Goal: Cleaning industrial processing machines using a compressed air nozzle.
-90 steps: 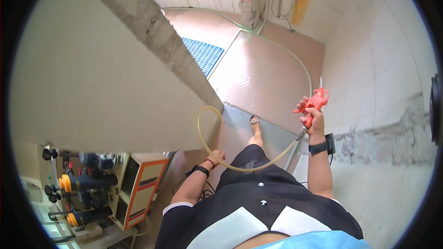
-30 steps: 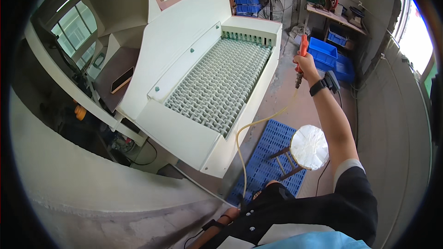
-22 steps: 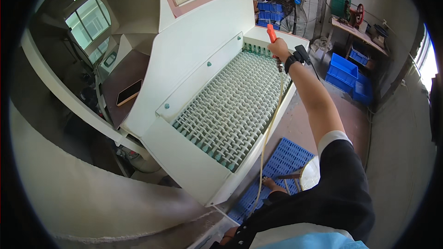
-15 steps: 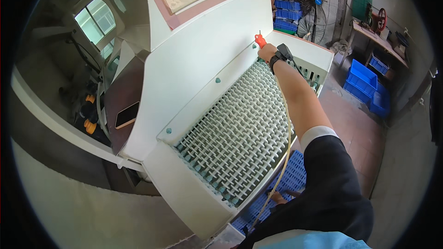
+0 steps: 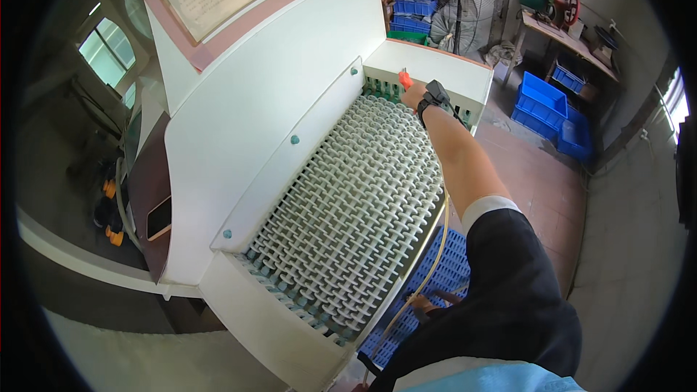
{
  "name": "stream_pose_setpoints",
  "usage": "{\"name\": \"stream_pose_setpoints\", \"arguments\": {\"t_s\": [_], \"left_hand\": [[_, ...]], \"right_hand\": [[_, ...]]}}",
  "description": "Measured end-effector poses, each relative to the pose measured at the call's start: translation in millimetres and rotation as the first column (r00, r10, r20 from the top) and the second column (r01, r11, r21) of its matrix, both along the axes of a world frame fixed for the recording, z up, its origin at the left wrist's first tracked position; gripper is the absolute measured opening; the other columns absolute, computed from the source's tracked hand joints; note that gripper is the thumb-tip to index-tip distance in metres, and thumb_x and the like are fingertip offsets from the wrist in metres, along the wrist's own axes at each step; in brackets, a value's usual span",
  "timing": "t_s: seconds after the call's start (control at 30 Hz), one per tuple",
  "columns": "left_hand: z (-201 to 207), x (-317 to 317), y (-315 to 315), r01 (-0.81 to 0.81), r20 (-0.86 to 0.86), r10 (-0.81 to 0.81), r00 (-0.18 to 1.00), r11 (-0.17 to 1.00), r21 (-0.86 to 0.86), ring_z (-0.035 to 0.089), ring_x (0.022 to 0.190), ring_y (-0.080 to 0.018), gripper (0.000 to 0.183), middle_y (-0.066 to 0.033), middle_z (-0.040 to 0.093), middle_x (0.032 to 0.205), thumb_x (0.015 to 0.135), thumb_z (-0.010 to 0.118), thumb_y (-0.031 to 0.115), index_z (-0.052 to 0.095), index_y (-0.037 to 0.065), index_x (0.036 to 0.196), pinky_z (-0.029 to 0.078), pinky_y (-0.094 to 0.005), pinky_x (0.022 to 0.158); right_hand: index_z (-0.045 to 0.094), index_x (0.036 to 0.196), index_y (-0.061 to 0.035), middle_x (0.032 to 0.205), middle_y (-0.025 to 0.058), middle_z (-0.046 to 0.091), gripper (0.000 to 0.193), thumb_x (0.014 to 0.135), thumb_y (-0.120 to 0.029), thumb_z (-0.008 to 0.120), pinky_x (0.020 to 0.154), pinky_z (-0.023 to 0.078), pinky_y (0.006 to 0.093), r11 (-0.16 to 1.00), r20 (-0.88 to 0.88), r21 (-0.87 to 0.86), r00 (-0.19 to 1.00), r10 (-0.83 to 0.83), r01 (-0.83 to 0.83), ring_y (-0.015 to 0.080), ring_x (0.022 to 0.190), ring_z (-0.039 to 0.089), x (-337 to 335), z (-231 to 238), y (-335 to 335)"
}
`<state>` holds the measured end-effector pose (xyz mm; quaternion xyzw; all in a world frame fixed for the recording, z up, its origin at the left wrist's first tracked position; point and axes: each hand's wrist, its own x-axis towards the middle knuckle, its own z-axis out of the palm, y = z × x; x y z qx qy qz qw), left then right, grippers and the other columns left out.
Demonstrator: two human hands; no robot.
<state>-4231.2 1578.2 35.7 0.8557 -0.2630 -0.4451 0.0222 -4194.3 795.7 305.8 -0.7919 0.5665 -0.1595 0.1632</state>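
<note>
Head view: my right hand grips a red air gun over the roller bed; my left hand barely shows, grip unclear; blue crates stand on reddish floor.

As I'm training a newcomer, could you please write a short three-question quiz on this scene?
1. True or false: the right hand holds a red air gun.
2. Which colour is the slatted floor panel: (a) green, (b) blue, (c) orange?
3. On which side of the roller bed does the phone lie in the picture?

Key: 1. True. 2. b. 3. The left, on a dark brown surface.
</note>
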Motion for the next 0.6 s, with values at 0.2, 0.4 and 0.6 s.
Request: {"name": "stream_pose_setpoints", "arguments": {"t_s": [0.2,0.4,0.6], "left_hand": [[-4,-1,26,0.014,0.031,-0.014,0.999,1.000,-0.004,0.058,0.085,-0.0387,0.035,-0.0201,0.062,0.086,0.086,0.040,0.034,0.061,0.005,0.088,0.046,-0.0481,0.075],[-9,-5,61,0.021,0.051,-0.020,0.998,1.000,-0.009,0.058,0.085,-0.0387,0.035,-0.0199,0.062,0.086,0.086,0.040,0.034,0.060,0.006,0.088,0.046,-0.0481,0.074],[-12,-9,90,-0.013,0.077,0.014,0.997,1.000,-0.011,0.058,0.085,-0.0388,0.035,-0.0198,0.062,0.086,0.086,0.040,0.034,0.060,0.006,0.088,0.046,-0.0482,0.074]], "right_hand": [[0.060,0.082,0.0035,0.062,0.0123,0.062,0.026,0.074,-0.018,0.050,0.043,0.047,0.0325,0.977,0.182,0.162,0.968,-0.170,0.141,0.0194,0.048,0.061,-73,25,57],[0.061,0.078,0.0014,0.061,0.0104,0.062,0.022,0.072,-0.016,0.050,0.043,0.046,0.0306,0.932,0.202,0.237,0.924,-0.323,0.274,0.0189,0.050,0.062,-143,27,80],[0.059,0.076,0.0020,0.064,0.0121,0.061,0.020,0.072,-0.014,0.049,0.042,0.046,0.0326,0.870,0.307,0.331,0.830,-0.466,0.366,0.0207,0.050,0.061,-186,1,65]]}}
